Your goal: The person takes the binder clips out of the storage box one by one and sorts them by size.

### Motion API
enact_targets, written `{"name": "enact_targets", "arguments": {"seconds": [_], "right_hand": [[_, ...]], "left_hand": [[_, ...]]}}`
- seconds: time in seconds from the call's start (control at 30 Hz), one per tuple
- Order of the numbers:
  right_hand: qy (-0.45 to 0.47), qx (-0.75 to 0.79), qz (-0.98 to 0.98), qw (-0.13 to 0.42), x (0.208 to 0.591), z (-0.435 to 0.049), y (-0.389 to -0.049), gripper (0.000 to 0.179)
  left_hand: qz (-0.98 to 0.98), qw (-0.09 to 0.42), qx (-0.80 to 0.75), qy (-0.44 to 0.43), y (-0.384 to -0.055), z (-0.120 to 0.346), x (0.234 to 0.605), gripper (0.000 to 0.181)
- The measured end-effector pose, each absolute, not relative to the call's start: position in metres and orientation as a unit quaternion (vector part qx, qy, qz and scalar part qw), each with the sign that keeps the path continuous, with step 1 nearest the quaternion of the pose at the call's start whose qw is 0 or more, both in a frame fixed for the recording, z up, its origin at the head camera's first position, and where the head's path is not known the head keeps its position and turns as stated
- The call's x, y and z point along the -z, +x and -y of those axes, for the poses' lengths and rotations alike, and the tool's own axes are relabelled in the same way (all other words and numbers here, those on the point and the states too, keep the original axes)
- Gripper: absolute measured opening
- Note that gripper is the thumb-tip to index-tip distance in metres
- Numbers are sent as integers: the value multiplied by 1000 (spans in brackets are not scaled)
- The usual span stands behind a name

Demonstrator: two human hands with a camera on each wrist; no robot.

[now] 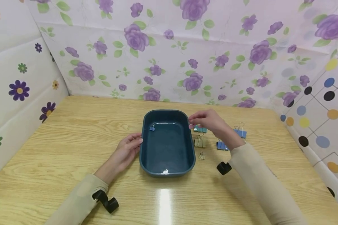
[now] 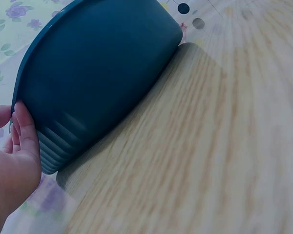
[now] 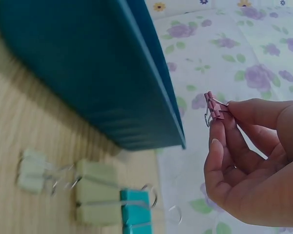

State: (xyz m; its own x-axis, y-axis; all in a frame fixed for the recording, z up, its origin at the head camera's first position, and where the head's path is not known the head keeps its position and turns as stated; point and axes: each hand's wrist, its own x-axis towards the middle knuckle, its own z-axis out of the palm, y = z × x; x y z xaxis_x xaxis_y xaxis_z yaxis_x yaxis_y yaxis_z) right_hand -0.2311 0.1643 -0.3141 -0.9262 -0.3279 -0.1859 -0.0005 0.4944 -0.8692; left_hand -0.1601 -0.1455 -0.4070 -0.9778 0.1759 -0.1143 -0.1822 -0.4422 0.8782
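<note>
My left hand (image 1: 128, 150) grips the left rim of a dark teal plastic tub (image 1: 166, 174), thumb over the rim and fingers along the outer wall, as the left wrist view shows. A small pink binder clip (image 3: 217, 109) is pinched between the thumb and fingertips of my right hand (image 1: 209, 121). In the head view this hand is beside the tub's right rim, near the far corner; in the right wrist view the clip shows its metal handles. Inside the tub, towards the far left, lies one small blue binder clip (image 1: 152, 127).
Right of the tub lie a teal binder clip (image 1: 200, 129), a large olive-gold clip (image 1: 198, 142) and a small gold clip (image 1: 202, 156). Farther right are two blue clips, one (image 1: 222, 145) partly behind the right forearm, the other (image 1: 241, 133) beyond it. Flowered cloth (image 1: 169, 62) stands behind the wooden table (image 1: 101, 118).
</note>
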Motion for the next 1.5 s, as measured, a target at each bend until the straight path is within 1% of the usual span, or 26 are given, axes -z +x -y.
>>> {"name": "enact_targets", "arguments": {"seconds": [0.13,0.47,0.63,0.97,1.27,1.5], "right_hand": [[-87,494,-849,167,324,-177,-225,27],[-86,496,-845,181,341,-204,-205,29],[-83,483,-853,177,351,-218,-194,28],[-67,490,-853,170,372,-247,-172,24],[-49,497,-848,177,386,-265,-164,19],[-39,490,-852,179,387,-274,-161,22]], "left_hand": [[-519,109,-848,-4,-159,146,408,24],[-519,113,-847,0,-158,147,408,22],[-519,114,-847,-2,-158,146,408,21],[-527,118,-842,-4,-157,147,406,25],[-524,115,-844,-4,-159,147,407,24],[-522,112,-846,-4,-159,147,407,23]]}}
